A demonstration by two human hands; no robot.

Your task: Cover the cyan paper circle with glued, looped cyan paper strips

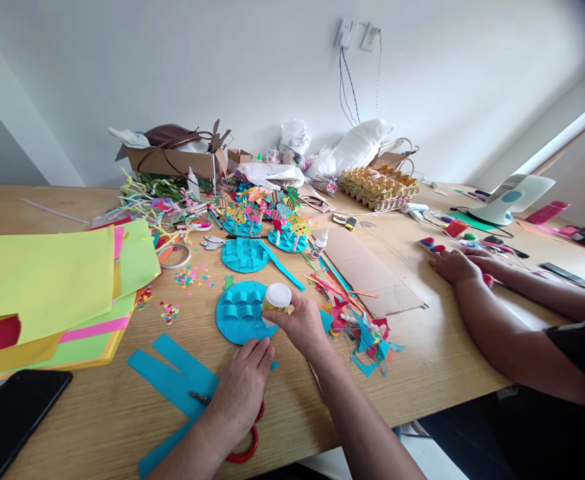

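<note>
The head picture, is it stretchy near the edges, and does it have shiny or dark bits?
Head view: yes, the black phone near the edge looks stretched; head view: the wooden table has a pale shine toward the right; head view: the top right corner is dark.

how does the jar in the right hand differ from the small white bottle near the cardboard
The jar is gripped in the right hand; the bottle stands upright, unheld. The jar has a broad, flat lid; the bottle tapers to a narrow nozzle. Both have white tops.
</note>
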